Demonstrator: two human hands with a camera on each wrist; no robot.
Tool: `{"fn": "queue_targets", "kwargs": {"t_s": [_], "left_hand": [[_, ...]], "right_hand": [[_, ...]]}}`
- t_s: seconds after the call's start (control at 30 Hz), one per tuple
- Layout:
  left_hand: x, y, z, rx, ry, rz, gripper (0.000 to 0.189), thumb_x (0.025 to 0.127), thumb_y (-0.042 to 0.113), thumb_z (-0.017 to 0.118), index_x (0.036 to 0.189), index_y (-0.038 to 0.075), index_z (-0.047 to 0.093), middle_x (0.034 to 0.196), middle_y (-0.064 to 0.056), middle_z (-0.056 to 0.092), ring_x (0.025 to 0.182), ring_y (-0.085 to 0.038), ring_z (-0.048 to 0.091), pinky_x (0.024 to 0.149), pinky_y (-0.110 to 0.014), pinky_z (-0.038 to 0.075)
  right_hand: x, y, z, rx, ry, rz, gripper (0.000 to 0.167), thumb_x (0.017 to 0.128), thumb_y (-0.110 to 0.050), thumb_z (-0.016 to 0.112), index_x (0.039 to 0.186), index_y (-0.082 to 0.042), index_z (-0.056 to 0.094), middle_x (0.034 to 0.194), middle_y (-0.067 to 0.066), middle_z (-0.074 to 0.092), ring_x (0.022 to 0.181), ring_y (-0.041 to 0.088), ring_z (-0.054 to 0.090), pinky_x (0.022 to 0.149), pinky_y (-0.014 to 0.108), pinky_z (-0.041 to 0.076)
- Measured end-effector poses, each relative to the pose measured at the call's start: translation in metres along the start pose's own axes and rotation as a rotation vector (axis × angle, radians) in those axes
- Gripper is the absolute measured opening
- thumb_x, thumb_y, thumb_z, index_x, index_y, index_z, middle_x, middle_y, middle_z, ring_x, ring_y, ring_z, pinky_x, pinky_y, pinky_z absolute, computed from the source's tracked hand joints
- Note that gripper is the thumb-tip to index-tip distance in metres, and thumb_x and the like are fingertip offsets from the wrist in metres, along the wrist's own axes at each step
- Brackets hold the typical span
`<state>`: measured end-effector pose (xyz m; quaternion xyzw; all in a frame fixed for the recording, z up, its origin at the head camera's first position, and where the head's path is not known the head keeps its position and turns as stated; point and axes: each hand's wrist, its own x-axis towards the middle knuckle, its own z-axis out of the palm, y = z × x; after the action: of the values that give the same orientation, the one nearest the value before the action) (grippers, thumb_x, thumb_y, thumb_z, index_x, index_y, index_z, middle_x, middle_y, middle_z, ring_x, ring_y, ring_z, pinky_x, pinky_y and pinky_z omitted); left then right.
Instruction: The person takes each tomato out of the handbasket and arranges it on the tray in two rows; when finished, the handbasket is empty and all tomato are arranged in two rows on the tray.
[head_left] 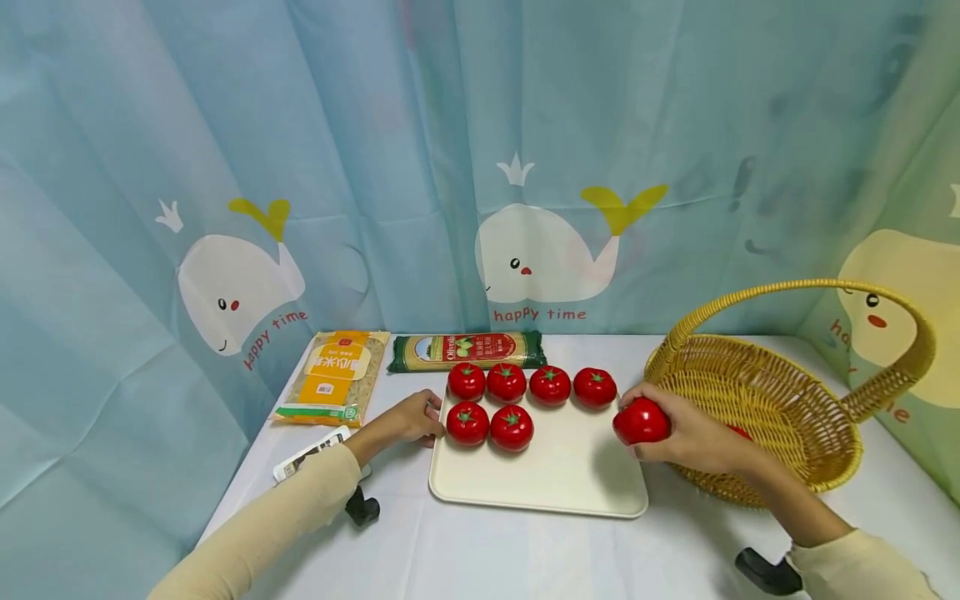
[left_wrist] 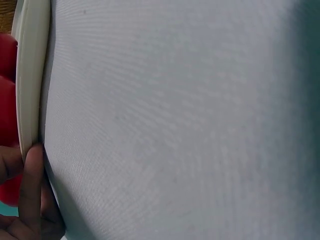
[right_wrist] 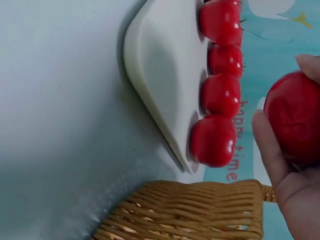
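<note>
A cream tray lies on the table, with several red tomatoes in two rows at its back and left. My left hand pinches the tray's left rim, fingers on either side of the edge. Above the tray's right edge, my right hand grips another tomato, clear of the surface in the right wrist view. Just right of that hand stands a wicker basket with a tall handle. A bit of red shows inside it, partly hidden by the right forearm.
Behind the tray lies a pack of spaghetti. A bag of grain is at the back left, with a white packet or device partly under the left sleeve. A patterned blue curtain closes off the back and sides.
</note>
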<state>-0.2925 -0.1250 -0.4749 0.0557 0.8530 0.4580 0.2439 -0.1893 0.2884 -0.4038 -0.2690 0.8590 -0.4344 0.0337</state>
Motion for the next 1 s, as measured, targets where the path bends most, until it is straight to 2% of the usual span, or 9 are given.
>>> {"fn": "queue_targets", "kwargs": {"t_s": [0.2,0.33,0.43,0.63,0.83,1.0], "left_hand": [[-0.002,0.003,0.000,-0.001,0.000,-0.004,0.042,0.084,-0.005,0.071,0.119,-0.003,0.049,0.088,-0.010,0.057,0.065,-0.016,0.060,0.058,-0.026,0.059],[-0.003,0.004,-0.001,-0.004,-0.001,-0.001,0.042,0.083,-0.005,0.071,0.119,-0.003,0.049,0.087,-0.010,0.056,0.064,-0.015,0.060,0.058,-0.025,0.059],[-0.002,0.002,-0.001,-0.001,0.000,-0.001,0.041,0.083,-0.006,0.070,0.118,-0.003,0.049,0.087,-0.010,0.056,0.063,-0.015,0.060,0.058,-0.025,0.059],[-0.002,0.000,0.000,0.005,0.005,-0.006,0.042,0.083,-0.006,0.071,0.118,-0.003,0.049,0.088,-0.011,0.057,0.063,-0.016,0.060,0.058,-0.025,0.059],[-0.001,0.001,0.000,0.004,0.006,-0.012,0.042,0.083,-0.005,0.071,0.120,-0.003,0.049,0.089,-0.011,0.057,0.066,-0.016,0.061,0.059,-0.026,0.060],[-0.001,0.001,0.000,0.009,0.010,-0.009,0.042,0.083,-0.005,0.071,0.119,-0.003,0.049,0.089,-0.011,0.057,0.067,-0.016,0.061,0.059,-0.026,0.060]], "right_hand": [[0.001,0.004,0.007,0.009,0.003,-0.009,0.046,0.078,-0.006,0.083,0.115,-0.012,0.056,0.109,0.007,0.063,0.096,0.012,0.063,0.075,0.029,0.059],[0.002,0.003,0.012,0.048,0.013,0.014,0.041,0.081,-0.009,0.081,0.112,-0.014,0.056,0.105,0.010,0.062,0.092,0.015,0.063,0.070,0.031,0.060],[0.002,0.000,0.017,0.067,0.015,0.049,0.032,0.088,-0.013,0.075,0.113,-0.013,0.056,0.104,0.012,0.061,0.089,0.015,0.063,0.066,0.032,0.060],[0.002,-0.004,0.025,0.044,0.014,0.069,0.017,0.100,-0.016,0.059,0.116,-0.012,0.060,0.106,0.009,0.064,0.093,0.012,0.060,0.070,0.028,0.057],[0.003,-0.002,0.030,0.085,0.018,0.115,0.023,0.097,-0.018,0.062,0.119,-0.013,0.063,0.115,0.015,0.064,0.099,0.016,0.060,0.073,0.029,0.059],[0.005,0.003,0.033,0.101,0.016,0.076,0.032,0.093,-0.014,0.068,0.125,-0.012,0.063,0.124,0.024,0.060,0.102,0.013,0.061,0.075,0.029,0.059]]}}
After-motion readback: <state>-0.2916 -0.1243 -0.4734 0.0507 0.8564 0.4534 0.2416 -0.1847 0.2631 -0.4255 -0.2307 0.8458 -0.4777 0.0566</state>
